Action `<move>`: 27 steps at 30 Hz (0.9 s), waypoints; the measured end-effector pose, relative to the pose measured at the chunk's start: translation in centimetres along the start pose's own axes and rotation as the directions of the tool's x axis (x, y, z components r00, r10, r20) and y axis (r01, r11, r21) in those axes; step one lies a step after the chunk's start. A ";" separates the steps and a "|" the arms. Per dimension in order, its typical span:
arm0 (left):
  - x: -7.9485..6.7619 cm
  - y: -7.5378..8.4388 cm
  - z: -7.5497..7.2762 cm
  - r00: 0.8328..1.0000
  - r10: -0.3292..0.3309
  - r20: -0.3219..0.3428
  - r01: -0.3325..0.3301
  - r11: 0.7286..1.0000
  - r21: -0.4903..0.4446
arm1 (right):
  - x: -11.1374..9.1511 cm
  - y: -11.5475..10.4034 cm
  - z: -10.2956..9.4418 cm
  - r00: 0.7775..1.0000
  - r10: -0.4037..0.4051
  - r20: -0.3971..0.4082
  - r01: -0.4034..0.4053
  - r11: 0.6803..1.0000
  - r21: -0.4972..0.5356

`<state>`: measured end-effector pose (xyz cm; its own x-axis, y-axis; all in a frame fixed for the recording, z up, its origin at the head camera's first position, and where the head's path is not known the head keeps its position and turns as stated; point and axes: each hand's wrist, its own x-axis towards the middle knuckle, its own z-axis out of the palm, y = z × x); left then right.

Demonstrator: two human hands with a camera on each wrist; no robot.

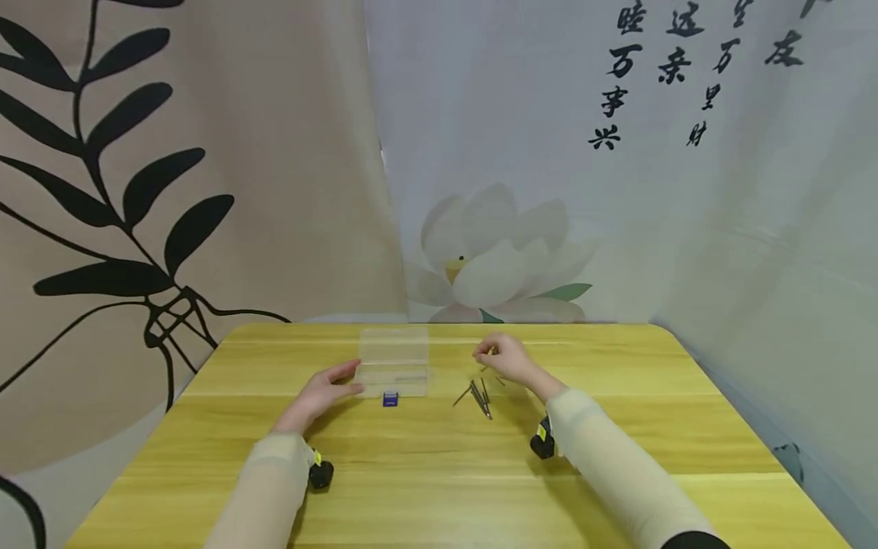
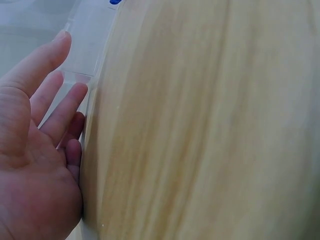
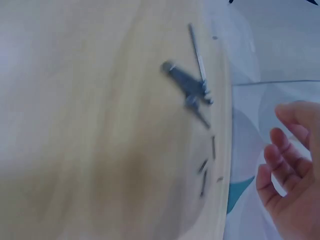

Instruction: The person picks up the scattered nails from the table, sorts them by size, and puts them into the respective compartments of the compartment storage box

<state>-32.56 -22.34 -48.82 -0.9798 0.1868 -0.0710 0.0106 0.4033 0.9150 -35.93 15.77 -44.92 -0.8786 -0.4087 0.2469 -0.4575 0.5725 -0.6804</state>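
A clear plastic box lies on the table with its transparent lid swung open to the back. On its front edge is a small blue tab. My left hand is at the box's left side, thumb and fingers extended and touching or nearly touching the edge. Over the far middle of the table, my right hand is raised with thumb and fingers drawn together. Whether something small sits between its fingertips cannot be made out. Just in front of it lie several slim dark metal pieces, blurred in the right wrist view.
The wooden table ends just behind the box and the right hand. A printed cloth with a flower hangs behind that edge. Several tiny metal pins are scattered near the larger pieces.
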 end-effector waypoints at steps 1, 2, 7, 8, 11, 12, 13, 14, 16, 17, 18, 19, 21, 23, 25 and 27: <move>0.0 0.0 -0.1 1.000 0.002 0.002 -0.002 1.000 -0.003 | -0.3 0.2 -0.1 1.000 -0.009 0.001 0.009 1.000 0.001; 0.0 0.0 -0.2 1.000 0.004 0.003 -0.004 1.000 -0.005 | -0.6 0.5 -0.3 1.000 -0.022 0.003 0.022 1.000 -0.003; 0.1 0.0 -0.3 1.000 0.005 0.006 -0.005 1.000 -0.017 | -2.3 1.8 -0.5 0.996 -0.077 0.055 0.079 0.996 -0.032; 0.2 0.0 -0.3 1.000 0.004 0.008 -0.004 1.000 -0.017 | -2.6 1.9 -0.5 0.994 -0.084 0.066 0.087 0.995 -0.038; 0.2 -0.1 -0.2 1.000 0.011 0.009 -0.011 1.000 -0.011 | -3.3 2.4 -0.3 0.991 -0.087 0.104 0.091 0.995 -0.040; 0.1 -0.1 -0.2 1.000 0.017 0.014 -0.017 1.000 -0.002 | -3.5 2.5 -0.2 0.990 -0.086 0.115 0.091 0.995 -0.041; 0.1 -0.2 -0.2 1.000 0.014 0.012 -0.014 1.000 -0.004 | -3.6 2.7 -0.1 0.989 -0.081 0.126 0.087 0.995 -0.041; 0.0 -0.2 -0.1 1.000 0.008 0.008 -0.008 1.000 -0.009 | -3.7 2.8 0.0 0.988 -0.071 0.140 0.077 0.996 -0.039; -0.2 -0.3 -0.1 1.000 0.003 0.013 -0.003 1.000 -0.013 | -3.9 3.0 0.2 0.985 -0.059 0.163 0.067 0.997 -0.039; -0.3 -0.3 -0.1 1.000 0.000 0.015 0.000 1.000 -0.015 | -3.9 3.0 0.3 0.983 -0.054 0.174 0.062 0.997 -0.036; -0.4 -0.4 -0.1 1.000 -0.003 0.013 0.004 1.000 -0.010 | -3.9 3.1 0.4 0.982 -0.052 0.183 0.060 0.998 -0.036; -0.5 -0.4 -0.1 1.000 -0.008 0.012 0.008 1.000 -0.014 | -3.9 3.1 0.5 0.980 -0.046 0.193 0.054 0.998 -0.036; -0.6 -0.4 -0.1 1.000 -0.006 0.016 0.007 1.000 -0.012 | -4.0 3.1 0.6 0.978 -0.049 0.202 0.057 0.998 -0.032; -0.6 -0.3 -0.1 1.000 -0.012 0.015 0.012 1.000 -0.019 | -4.0 3.1 0.7 0.978 -0.047 0.205 0.054 0.998 -0.028; -0.5 -0.2 -0.1 1.000 -0.015 0.019 0.015 1.000 -0.022 | -4.1 3.1 0.8 0.978 -0.044 0.205 0.050 0.998 -0.026; -0.5 -0.1 -0.1 1.000 -0.016 0.015 0.016 1.000 -0.026 | -4.2 3.0 0.7 0.979 -0.041 0.201 0.048 0.998 -0.027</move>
<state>-32.13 -22.55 -48.81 -0.9767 0.1940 -0.0918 -0.0107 0.3832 0.9236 -33.52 18.70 -48.51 -0.8137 -0.5663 0.1315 -0.5025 0.5712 -0.6490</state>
